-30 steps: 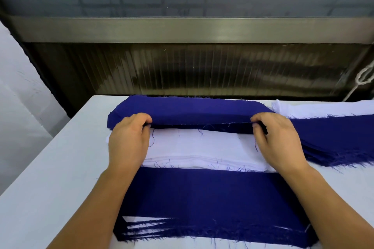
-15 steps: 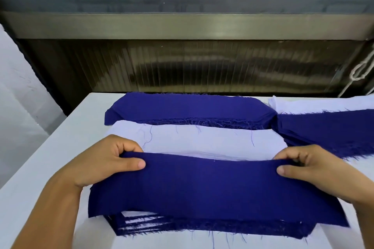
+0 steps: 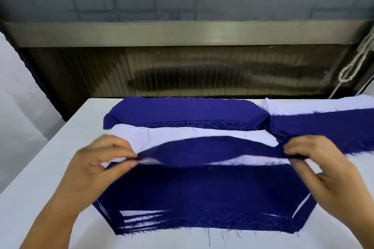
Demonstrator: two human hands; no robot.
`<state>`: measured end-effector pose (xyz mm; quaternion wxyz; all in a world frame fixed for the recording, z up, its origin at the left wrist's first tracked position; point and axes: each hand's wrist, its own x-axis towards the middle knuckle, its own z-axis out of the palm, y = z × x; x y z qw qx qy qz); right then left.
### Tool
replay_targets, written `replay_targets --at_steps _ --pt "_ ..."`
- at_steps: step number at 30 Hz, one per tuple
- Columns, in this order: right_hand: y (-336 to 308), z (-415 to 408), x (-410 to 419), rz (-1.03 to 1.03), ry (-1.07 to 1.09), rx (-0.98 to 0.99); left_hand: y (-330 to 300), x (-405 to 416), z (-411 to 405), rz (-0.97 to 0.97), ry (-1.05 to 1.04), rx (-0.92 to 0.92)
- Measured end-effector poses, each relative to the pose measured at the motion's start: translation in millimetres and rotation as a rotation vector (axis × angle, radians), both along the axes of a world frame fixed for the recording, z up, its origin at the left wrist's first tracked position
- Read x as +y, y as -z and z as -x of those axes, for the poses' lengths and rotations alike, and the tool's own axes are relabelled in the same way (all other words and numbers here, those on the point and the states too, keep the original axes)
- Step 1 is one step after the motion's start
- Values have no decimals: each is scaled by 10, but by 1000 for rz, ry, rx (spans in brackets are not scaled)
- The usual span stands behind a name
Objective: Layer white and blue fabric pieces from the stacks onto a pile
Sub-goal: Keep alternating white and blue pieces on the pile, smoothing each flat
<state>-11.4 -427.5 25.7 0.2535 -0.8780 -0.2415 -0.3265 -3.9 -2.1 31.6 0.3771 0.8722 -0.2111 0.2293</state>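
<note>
In the head view, we see the left hand (image 3: 105, 164) and the right hand (image 3: 315, 164) each pinching 1 end of a long dark blue fabric strip (image 3: 210, 152). The fingers are curled on the cloth, so both grips are closed on this piece, and it is stretched between them with a small upward bow in the middle.

The long axis of the strip runs from left to right, parallel to the near edge of the white table (image 3: 40, 178). It hangs just above the far edge of the layered pile of blue and white pieces (image 3: 202, 194), which lies directly toward us from the grip, close to the near edge. The pile has the same left-to-right direction, so in our judgement the coming move needs only to bring the strip a little nearer and lower it flat, with no turning. Both hands look about equally near to the pile.

Behind the strip lies the white fabric stack (image 3: 172, 135), and beyond it the blue fabric stack (image 3: 182, 110) at the far edge. Toward the far right corner are more blue pieces (image 3: 323, 127) and more white pieces (image 3: 303, 104).
</note>
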Motion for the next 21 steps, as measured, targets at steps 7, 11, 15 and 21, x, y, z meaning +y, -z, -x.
replay_targets --at_steps 7,11,15,21 --pt "527 212 -102 245 -82 86 344 -12 239 -205 116 93" --pt "549 232 -84 179 -72 75 407 75 249 -235 70 172" --pt "557 246 -86 141 -62 70 437 122 192 -253 26 106" --pt "573 258 -65 120 -70 75 410 105 135 -287 -147 -160"
